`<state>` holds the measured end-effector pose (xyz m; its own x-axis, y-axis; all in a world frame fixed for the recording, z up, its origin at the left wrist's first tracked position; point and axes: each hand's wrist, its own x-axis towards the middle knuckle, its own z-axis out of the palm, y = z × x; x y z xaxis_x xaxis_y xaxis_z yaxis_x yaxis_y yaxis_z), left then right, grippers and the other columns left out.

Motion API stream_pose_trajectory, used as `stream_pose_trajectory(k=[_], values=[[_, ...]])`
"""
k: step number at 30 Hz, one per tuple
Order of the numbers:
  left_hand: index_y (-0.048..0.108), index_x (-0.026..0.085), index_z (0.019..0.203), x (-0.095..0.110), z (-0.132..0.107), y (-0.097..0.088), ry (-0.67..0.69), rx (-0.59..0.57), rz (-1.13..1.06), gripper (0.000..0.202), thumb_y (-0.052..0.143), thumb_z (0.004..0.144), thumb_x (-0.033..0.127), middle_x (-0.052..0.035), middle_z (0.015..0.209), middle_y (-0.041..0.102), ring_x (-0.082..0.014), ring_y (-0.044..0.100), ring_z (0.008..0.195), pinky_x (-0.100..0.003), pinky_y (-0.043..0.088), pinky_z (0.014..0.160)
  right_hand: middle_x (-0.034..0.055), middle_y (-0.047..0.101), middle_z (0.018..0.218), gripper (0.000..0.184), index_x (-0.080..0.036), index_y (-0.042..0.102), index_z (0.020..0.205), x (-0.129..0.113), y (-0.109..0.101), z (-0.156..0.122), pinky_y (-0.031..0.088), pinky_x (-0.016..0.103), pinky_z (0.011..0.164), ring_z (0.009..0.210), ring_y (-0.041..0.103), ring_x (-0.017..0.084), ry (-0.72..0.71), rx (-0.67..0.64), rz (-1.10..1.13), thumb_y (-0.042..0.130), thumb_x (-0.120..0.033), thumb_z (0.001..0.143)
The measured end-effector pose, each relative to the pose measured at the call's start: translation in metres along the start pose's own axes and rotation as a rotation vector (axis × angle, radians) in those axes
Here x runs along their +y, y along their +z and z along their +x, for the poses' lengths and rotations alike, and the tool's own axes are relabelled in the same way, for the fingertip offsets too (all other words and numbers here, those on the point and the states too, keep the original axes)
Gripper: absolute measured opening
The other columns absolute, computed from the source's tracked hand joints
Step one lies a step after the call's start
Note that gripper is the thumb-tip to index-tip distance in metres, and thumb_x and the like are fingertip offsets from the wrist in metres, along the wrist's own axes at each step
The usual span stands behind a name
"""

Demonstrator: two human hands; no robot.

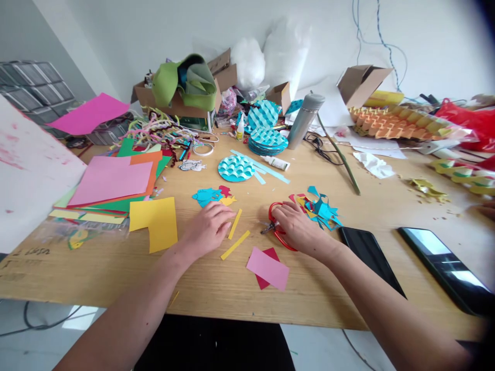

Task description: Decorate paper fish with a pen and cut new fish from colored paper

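My right hand (294, 226) lies over red-handled scissors (275, 226) on the wooden table (216, 288), its fingers curled round the handles. My left hand (209, 226) rests palm down on the table with its fingers bent, touching a thin yellow paper strip (235, 223). A second yellow strip (235, 245) lies just in front of it. A blue paper fish with red and yellow bits (211, 196) sits just beyond my left hand. Blue and red paper scraps (320, 208) are piled beyond my right hand.
A pink piece over a dark red one (267, 268) lies near the front edge. A yellow sheet (154, 221) and stacked coloured sheets (112, 183) are left. Two black phones (367, 252) (444, 265) lie right. Blue scalloped discs (236, 168), glue, a metal bottle (305, 119) and boxes stand behind.
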<state>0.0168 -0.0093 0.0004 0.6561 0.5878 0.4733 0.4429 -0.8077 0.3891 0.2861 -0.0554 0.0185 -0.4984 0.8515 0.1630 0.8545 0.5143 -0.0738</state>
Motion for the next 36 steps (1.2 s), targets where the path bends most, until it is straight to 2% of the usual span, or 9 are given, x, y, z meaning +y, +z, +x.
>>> stream_pose_trajectory(k=[3,7,10,13,21,26,28,31,36], values=[[0.065,0.017,0.109,-0.001,0.0,0.0,-0.008,0.0,-0.006,0.027,0.054,0.087,0.007,-0.0078,0.107,0.068,-0.0229,0.054,0.107,-0.045,0.049,0.096,0.0114,0.061,0.083,0.014,-0.02,0.049,0.082,-0.007,-0.012,-0.008,0.039,0.041,0.085,0.083,0.055,0.027,0.072,0.078,-0.034,0.045,-0.007,0.083],[0.065,0.015,0.108,-0.002,-0.001,-0.001,-0.001,0.03,-0.013,0.026,0.053,0.087,0.006,-0.0081,0.106,0.068,-0.0223,0.055,0.105,-0.044,0.049,0.095,0.0053,0.056,0.074,0.015,-0.022,0.046,0.079,-0.044,-0.033,-0.038,0.042,0.037,0.076,0.071,0.053,0.022,0.035,0.13,0.133,0.047,-0.007,0.081],[0.065,0.017,0.109,-0.003,-0.001,-0.001,0.006,0.042,-0.007,0.026,0.052,0.088,0.008,-0.0074,0.105,0.068,-0.022,0.055,0.104,-0.044,0.049,0.094,0.0022,0.054,0.071,0.017,-0.023,0.044,0.079,-0.076,-0.035,-0.062,0.043,0.041,0.085,0.066,0.052,0.019,-0.027,0.043,0.179,0.044,-0.006,0.081],[0.066,0.018,0.108,-0.003,-0.001,0.0,0.006,0.04,-0.017,0.026,0.052,0.089,0.009,-0.0065,0.104,0.068,-0.0216,0.056,0.103,-0.044,0.049,0.093,0.0004,0.055,0.069,0.02,-0.023,0.046,0.079,-0.095,-0.027,-0.077,0.038,0.048,0.1,0.063,0.053,0.018,-0.033,0.027,0.097,0.042,-0.003,0.081],[0.067,0.018,0.107,-0.005,-0.001,0.0,-0.036,0.086,-0.022,0.027,0.052,0.087,0.008,-0.0071,0.104,0.069,-0.0221,0.059,0.104,-0.045,0.049,0.094,-0.0014,0.052,0.064,0.027,-0.025,0.044,0.079,-0.111,-0.014,-0.077,0.04,0.05,0.104,0.057,0.052,0.018,-0.005,0.128,-0.016,0.039,0.002,0.083],[0.066,0.018,0.108,-0.005,0.0,-0.003,-0.081,0.163,-0.032,0.027,0.053,0.086,0.008,-0.0078,0.107,0.069,-0.0223,0.06,0.105,-0.044,0.049,0.094,-0.003,0.049,0.061,0.024,-0.026,0.041,0.076,-0.097,-0.009,-0.084,0.046,0.046,0.097,0.053,0.049,0.016,0.128,0.268,0.088,0.042,-0.003,0.083],[0.066,0.017,0.108,-0.003,0.001,-0.005,-0.115,0.177,-0.093,0.025,0.054,0.087,0.011,-0.009,0.108,0.069,-0.0227,0.06,0.106,-0.044,0.048,0.095,0.0006,0.057,0.068,0.018,-0.026,0.045,0.078,-0.087,-0.011,-0.081,0.05,0.042,0.083,0.06,0.056,0.019,0.285,0.369,0.165,0.047,-0.009,0.084],[0.068,0.016,0.107,0.001,0.002,-0.007,-0.213,0.154,-0.29,0.022,0.059,0.088,0.023,-0.0105,0.108,0.07,-0.023,0.062,0.105,-0.041,0.049,0.094,0.0049,0.066,0.081,0.01,-0.025,0.051,0.078,-0.075,-0.021,-0.057,0.049,0.034,0.064,0.074,0.063,0.023,0.547,0.485,0.424,0.06,-0.026,0.081],[0.071,0.016,0.103,0.005,0.005,-0.01,-0.485,0.019,-0.838,0.039,0.066,0.082,0.048,-0.0107,0.105,0.072,-0.0214,0.066,0.095,-0.033,0.051,0.081,0.0031,0.066,0.073,0.029,-0.022,0.056,0.071,-0.076,-0.032,0.013,0.049,0.031,0.063,0.069,0.063,0.02,0.627,0.486,1.109,0.074,-0.044,0.068]])
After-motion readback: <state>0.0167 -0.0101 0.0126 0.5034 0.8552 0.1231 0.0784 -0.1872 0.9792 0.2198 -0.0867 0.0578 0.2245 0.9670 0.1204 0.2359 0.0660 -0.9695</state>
